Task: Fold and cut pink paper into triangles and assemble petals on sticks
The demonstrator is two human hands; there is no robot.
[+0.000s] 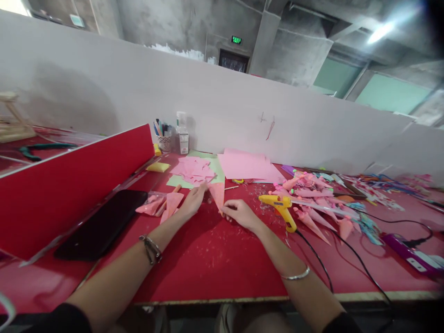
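Between my two hands is a salmon-pink paper cone (218,194), its wide end away from me and its point towards me. My left hand (195,201) holds the upper left edge, fingers closed against the paper. At the narrow tip, my right hand (239,212) pinches with thumb and forefinger. More pink cone pieces (171,203) lie beside my left wrist, some in clear plastic. Beyond the cone, cut pink paper pieces (192,170) rest on a green sheet (218,173). A yellow glue gun (282,206) lies to the right of my right hand.
Finished-looking pink cones (312,192) are heaped at the right. Pink sheets (244,164) lie against the partition. A black phone-like slab (104,224) lies left beside the red divider (79,185). A purple power strip (412,254) and black cables occupy the right. A pen cup (164,141) stands behind.
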